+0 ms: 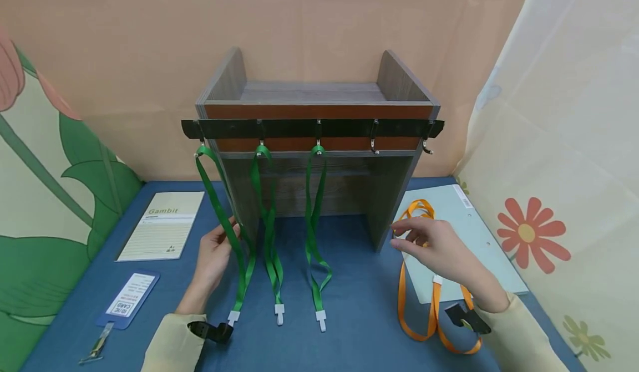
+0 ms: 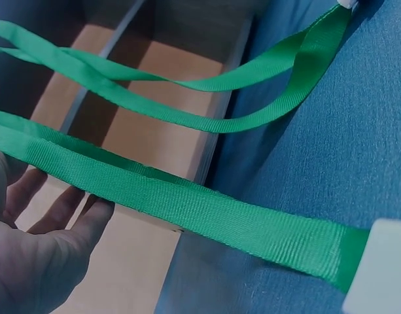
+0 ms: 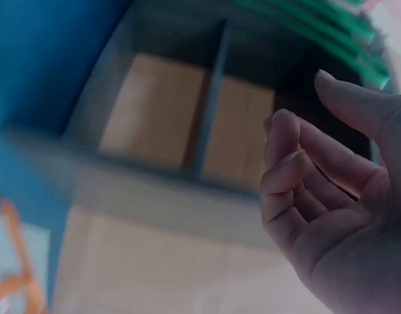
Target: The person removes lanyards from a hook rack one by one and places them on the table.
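Note:
Three green lanyards hang from hooks on a black rail (image 1: 224, 129), each ending in a white clip. My left hand (image 1: 213, 253) is at the leftmost lanyard (image 1: 214, 200), its fingertips right at the strap. Loosely bent fingers (image 2: 89, 226) lie along the strap's edge in the left wrist view, without closing round it. My right hand (image 1: 431, 244) is raised over the right side, above an orange lanyard (image 1: 401, 300) that partly lies on a pale blue folder (image 1: 479, 239). Nothing sits between its loosely curled fingers (image 3: 282, 176) in the right wrist view.
The rail spans a grey wooden shelf (image 1: 391, 189); two bare hooks (image 1: 374, 146) are at its right. A notepad (image 1: 162, 225) and a blue card holder (image 1: 131, 300) with a metal clip lie left on the blue tabletop (image 1: 359, 327). A flowered curtain (image 1: 564, 156) borders the right.

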A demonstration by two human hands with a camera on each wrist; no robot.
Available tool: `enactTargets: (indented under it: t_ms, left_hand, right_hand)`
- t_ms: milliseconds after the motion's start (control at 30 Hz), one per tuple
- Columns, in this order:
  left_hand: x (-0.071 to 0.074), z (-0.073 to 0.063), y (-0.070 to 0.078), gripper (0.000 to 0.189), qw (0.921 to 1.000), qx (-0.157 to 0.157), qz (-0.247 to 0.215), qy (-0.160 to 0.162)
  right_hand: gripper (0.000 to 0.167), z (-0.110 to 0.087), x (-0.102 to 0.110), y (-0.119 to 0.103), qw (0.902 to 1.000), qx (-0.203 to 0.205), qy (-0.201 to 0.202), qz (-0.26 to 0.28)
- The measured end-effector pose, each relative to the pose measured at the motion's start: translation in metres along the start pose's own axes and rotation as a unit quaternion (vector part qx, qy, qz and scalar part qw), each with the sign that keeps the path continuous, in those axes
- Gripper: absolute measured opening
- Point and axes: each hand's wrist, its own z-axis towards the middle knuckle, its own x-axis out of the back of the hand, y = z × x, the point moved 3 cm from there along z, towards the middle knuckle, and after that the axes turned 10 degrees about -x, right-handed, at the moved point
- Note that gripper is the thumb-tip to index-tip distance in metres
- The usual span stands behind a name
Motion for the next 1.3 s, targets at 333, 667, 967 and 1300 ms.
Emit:
enactTargets:
  t_ms: [333,667,967,1300]
  left_hand:
    - [0.000,0.003,0.001,0.042,1.0000,-0.002,0.004,-0.004]
    - [0.001,-0.003,0.004,0.037,0.9999,0.003,0.006,0.011]
    - [-0.001,-0.003,0.003,0.036,0.9997,-0.016,0.004,0.015]
    - [-0.001,-0.003,-0.001,0.038,0.9996,-0.019,0.009,0.017]
  right_hand:
    - [0.036,0.036,-0.008,-0.061,0.9930,0.020,0.051,0.105]
    - [0.026,0.066,-0.012,-0.107,0.9743,0.059,0.077,0.203]
    - [0.030,0.081,-0.014,-0.123,0.9522,0.103,0.064,0.281]
    - [0.022,0.087,-0.014,-0.129,0.9479,0.099,0.100,0.286]
